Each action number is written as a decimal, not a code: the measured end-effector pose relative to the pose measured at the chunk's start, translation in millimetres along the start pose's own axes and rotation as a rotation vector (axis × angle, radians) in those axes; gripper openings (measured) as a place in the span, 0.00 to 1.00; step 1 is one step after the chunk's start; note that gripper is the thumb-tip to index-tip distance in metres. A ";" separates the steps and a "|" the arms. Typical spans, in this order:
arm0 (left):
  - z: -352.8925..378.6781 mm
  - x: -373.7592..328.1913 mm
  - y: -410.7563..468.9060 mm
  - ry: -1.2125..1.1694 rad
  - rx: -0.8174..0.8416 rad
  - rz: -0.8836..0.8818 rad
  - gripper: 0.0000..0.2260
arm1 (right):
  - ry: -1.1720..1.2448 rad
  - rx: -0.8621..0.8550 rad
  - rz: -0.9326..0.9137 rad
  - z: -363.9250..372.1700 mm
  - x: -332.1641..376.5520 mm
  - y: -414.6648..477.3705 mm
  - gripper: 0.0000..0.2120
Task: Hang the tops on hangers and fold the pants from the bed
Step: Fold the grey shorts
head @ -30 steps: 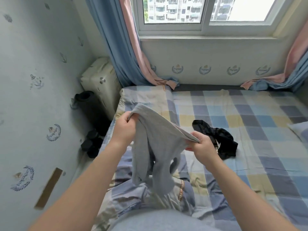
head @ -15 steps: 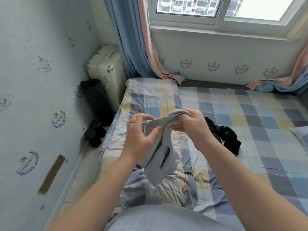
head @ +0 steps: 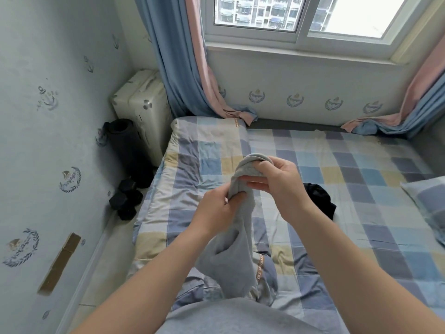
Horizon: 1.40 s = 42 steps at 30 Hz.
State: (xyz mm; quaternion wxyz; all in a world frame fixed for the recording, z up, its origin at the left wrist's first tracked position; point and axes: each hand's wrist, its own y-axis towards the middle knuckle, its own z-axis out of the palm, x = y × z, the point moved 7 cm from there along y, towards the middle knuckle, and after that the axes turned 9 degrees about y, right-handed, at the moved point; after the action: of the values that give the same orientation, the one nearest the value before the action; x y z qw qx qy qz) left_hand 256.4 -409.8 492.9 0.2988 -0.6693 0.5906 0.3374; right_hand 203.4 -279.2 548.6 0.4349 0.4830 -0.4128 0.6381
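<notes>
At the centre of the frame a soft grey knitted garment (head: 228, 261) is held up above the blue, yellow and white checked bed (head: 361, 165). Its bunched upper end is gripped by the right hand (head: 277, 182), fingers curled round the cloth. Just below, it is pinched by the left hand (head: 216, 208), and the rest hangs toward the lower middle. Whether it is a top or pants cannot be told. The piece is judged to be in the course of being gathered or straightened. Next, its edges would need to be found and spread out.

No hanger is seen. A crumpled black garment (head: 317, 196) lies right of centre on the bed, partly hidden behind the right wrist. A checked pillow (head: 428, 198) sits at the right edge. Black dumbbells (head: 125, 201), a rolled black mat (head: 125, 145) and a white hard suitcase (head: 142, 104) stand at the left, off the bed, so the work is not judged to be blocked.
</notes>
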 end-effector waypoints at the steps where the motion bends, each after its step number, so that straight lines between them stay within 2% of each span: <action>1: -2.1 -1.0 0.9 -0.046 -0.004 -0.009 0.08 | -0.009 -0.003 -0.002 -4.7 -3.2 -0.3 0.12; 4: -12.7 5.7 5.1 -0.225 -0.055 -0.120 0.11 | -0.069 -0.009 0.004 -17.6 -17.8 -5.6 0.07; 8: -28.8 8.0 11.6 -0.393 -0.134 -0.220 0.11 | -0.197 0.075 0.086 -14.1 -57.4 -18.1 0.16; 14: -43.9 -4.7 14.9 -0.637 -0.141 -0.268 0.07 | -0.238 0.207 0.267 1.9 -115.7 -31.2 0.24; 16: -48.4 -6.1 15.2 -0.702 -0.128 -0.297 0.09 | -0.297 0.236 0.296 4.5 -131.9 -33.6 0.19; 18: -53.7 -6.1 15.9 -0.738 -0.128 -0.313 0.12 | -0.392 0.199 0.295 1.8 -140.5 -33.6 0.11; 20: -59.5 -2.7 16.5 -0.756 -0.151 -0.325 0.14 | -0.410 0.146 0.302 -3.6 -142.8 -32.4 0.08; 24: -64.8 14.2 20.0 -0.685 -0.147 -0.310 0.12 | -0.421 0.093 0.246 -11.1 -129.7 -27.7 0.10; 27: -54.4 32.5 19.7 -0.522 -0.060 -0.333 0.15 | -0.326 0.043 0.205 -14.5 -117.5 -23.8 0.06; 29: -37.4 45.7 14.3 -0.443 0.052 -0.372 0.17 | -0.274 0.003 0.176 -17.0 -110.1 -21.5 0.05; 32: -5.4 62.6 -1.7 -0.339 0.280 -0.423 0.14 | -0.154 -0.055 0.174 -19.4 -100.3 -19.4 0.06; 34: 11.3 68.5 -12.0 -0.331 0.376 -0.415 0.18 | -0.082 -0.108 0.192 -21.4 -93.9 -17.9 0.09; 37: 23.5 73.7 -19.5 -0.347 0.405 -0.391 0.36 | 0.019 -0.156 0.229 -21.8 -88.5 -16.3 0.13; 38: 25.6 73.2 -20.4 -0.357 0.411 -0.378 0.39 | 0.045 -0.160 0.240 -21.4 -87.5 -15.9 0.14; 40: 26.8 70.9 -20.4 -0.341 0.410 -0.340 0.38 | 0.095 -0.165 0.254 -19.7 -85.7 -15.4 0.16; 42: 25.5 67.7 -19.0 -0.304 0.367 -0.297 0.33 | 0.146 -0.171 0.261 -17.9 -83.8 -15.2 0.15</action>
State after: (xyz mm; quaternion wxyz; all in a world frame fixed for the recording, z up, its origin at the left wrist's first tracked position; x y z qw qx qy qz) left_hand 277.8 -426.9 423.4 0.5464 -0.6251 0.4856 0.2737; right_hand 226.3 -271.1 465.0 0.4168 0.3389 -0.4919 0.6852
